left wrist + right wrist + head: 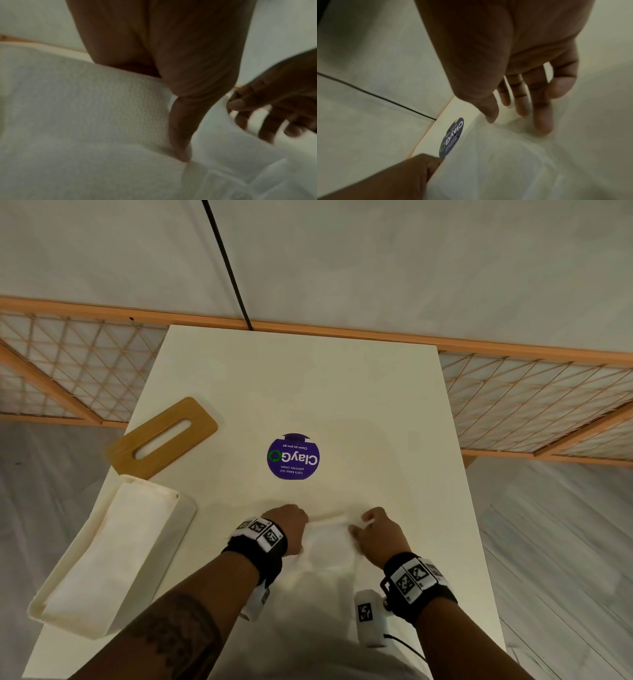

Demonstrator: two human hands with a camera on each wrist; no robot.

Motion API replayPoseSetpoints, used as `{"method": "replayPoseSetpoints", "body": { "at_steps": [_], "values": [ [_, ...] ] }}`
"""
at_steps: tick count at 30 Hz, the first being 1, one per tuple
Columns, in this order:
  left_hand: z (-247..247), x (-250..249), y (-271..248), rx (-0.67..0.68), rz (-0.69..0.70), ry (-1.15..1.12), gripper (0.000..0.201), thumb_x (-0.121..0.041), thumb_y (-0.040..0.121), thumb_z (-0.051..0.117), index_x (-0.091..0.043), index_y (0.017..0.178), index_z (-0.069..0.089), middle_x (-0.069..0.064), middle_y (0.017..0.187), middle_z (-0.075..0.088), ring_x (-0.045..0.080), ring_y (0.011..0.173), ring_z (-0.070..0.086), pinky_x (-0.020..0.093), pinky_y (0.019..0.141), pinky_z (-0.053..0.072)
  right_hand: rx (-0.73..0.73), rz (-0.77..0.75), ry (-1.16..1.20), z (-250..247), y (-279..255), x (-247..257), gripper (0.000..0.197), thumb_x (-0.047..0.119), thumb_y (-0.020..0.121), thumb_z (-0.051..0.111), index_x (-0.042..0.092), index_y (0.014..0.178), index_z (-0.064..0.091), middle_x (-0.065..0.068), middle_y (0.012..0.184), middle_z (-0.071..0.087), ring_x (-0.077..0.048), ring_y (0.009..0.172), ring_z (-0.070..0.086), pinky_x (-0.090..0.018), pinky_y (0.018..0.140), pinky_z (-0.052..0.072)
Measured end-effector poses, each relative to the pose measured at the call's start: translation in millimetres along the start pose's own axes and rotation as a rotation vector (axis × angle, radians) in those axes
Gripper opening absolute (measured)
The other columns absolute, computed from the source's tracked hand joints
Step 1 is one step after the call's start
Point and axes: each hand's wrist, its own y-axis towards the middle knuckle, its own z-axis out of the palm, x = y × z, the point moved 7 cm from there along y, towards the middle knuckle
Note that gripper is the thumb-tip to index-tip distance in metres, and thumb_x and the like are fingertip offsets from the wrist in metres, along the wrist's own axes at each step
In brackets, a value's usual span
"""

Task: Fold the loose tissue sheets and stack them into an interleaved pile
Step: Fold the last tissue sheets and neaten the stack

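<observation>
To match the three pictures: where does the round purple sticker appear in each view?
Head: purple sticker at table centre, beyond both hands.
Left wrist: not in view.
Right wrist: lower centre-left, beside the tissue sheet's edge.
Shared landmark: the tissue sheet, seen in all three.

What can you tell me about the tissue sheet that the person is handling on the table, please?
The tissue sheet is white, thin and soft-looking, with a fine embossed texture in the left wrist view. It lies on the cream table, near its front edge, short of the purple sticker. Its far edge is lifted into a fold. The left hand pinches that edge at one end; the right hand touches the other with extended fingers.
</observation>
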Motion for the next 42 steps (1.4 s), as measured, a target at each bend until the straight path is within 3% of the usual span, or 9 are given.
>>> {"method": "replayPoseSetpoints", "body": {
  "at_steps": [4,9,14,18,21,28,33,37,42],
  "values": [
    [-3,29,-16,-0.063,-0.123,-0.648,0.06,-0.043,0.08,0.081,-0.015,0.13,0.061,0.002,0.133,0.062,0.021,0.117,0.059,0.03,0.096,0.045,0.11,0.176,0.206,-5,-8,6,0.07,0.072,0.095,0.034,0.008,0.115,0.057,-0.007,0.095,0.073,-0.023,0.079,0.075,-0.034,0.079,0.053],
    [2,30,-45,-0.106,0.011,-1.58,0.065,-0.039,0.07,0.086,-0.014,0.126,0.065,0.009,0.122,0.071,0.028,0.113,0.067,0.044,0.096,0.053,0.308,0.154,0.724,21,-26,64,0.08,0.085,0.087,0.024,0.022,0.114,0.064,-0.002,0.113,0.07,-0.022,0.104,0.068,-0.044,0.097,0.052],
    [-12,28,-40,-0.18,-0.039,-1.662,0.059,-0.037,0.082,0.079,-0.02,0.133,0.054,0.006,0.123,0.07,0.027,0.112,0.068,0.049,0.099,0.053,0.304,0.032,0.971,38,-28,101,0.073,0.079,0.092,0.03,0.025,0.118,0.071,-0.006,0.11,0.076,-0.025,0.104,0.073,-0.048,0.099,0.054],
    [-25,26,-33,-0.278,-0.05,-1.469,0.065,-0.025,0.082,0.081,-0.025,0.134,0.041,-0.002,0.125,0.063,0.017,0.111,0.064,0.042,0.096,0.054,0.265,-0.087,0.937,33,-27,105,0.073,0.078,0.087,0.042,0.025,0.137,0.045,-0.005,0.128,0.065,-0.025,0.114,0.066,-0.051,0.096,0.056],
    [-32,23,-30,-0.29,-0.053,-1.5,0.078,-0.014,0.074,0.085,-0.026,0.137,0.04,0.003,0.126,0.061,0.025,0.115,0.062,0.051,0.099,0.052,0.146,-0.116,0.848,15,-21,98,0.036,0.038,0.102,0.052,0.034,0.133,0.033,-0.008,0.125,0.062,-0.027,0.108,0.066,-0.055,0.094,0.055],
    [-65,20,-42,-0.417,-0.02,-1.326,0.077,0.0,0.084,0.074,-0.022,0.144,0.031,-0.001,0.121,0.058,0.025,0.115,0.059,0.039,0.096,0.052,0.038,-0.416,0.623,-25,-25,110,0.071,-0.01,0.085,0.042,0.046,0.129,0.03,-0.001,0.119,0.059,-0.022,0.086,0.072,-0.045,0.071,0.062],
    [-74,32,-66,-0.474,0.008,-1.251,0.086,0.002,0.083,0.071,-0.025,0.152,0.025,0.004,0.132,0.057,0.021,0.116,0.06,0.039,0.096,0.053,0.233,-0.538,0.538,-22,-36,143,0.064,-0.012,0.08,0.044,0.04,0.113,0.064,-0.004,0.118,0.066,-0.022,0.089,0.066,-0.039,0.069,0.057],
    [-86,68,-99,-0.495,0.025,-1.156,0.087,-0.002,0.078,0.07,-0.035,0.146,0.026,0.002,0.125,0.062,0.017,0.109,0.062,0.038,0.093,0.054,0.314,-0.529,0.452,-6,-55,186,0.057,0.007,0.077,0.059,0.043,0.122,0.061,-0.001,0.122,0.063,-0.024,0.106,0.066,-0.048,0.09,0.059],
    [-89,152,-163,-0.606,-0.093,-1.108,0.088,-0.011,0.074,0.072,-0.045,0.141,0.027,0.005,0.113,0.065,0.021,0.102,0.064,0.034,0.088,0.054,0.344,-0.583,0.371,38,-76,257,0.055,0.022,0.075,0.073,0.039,0.127,0.061,-0.001,0.123,0.065,-0.023,0.106,0.068,-0.048,0.088,0.06]
  ]
}}
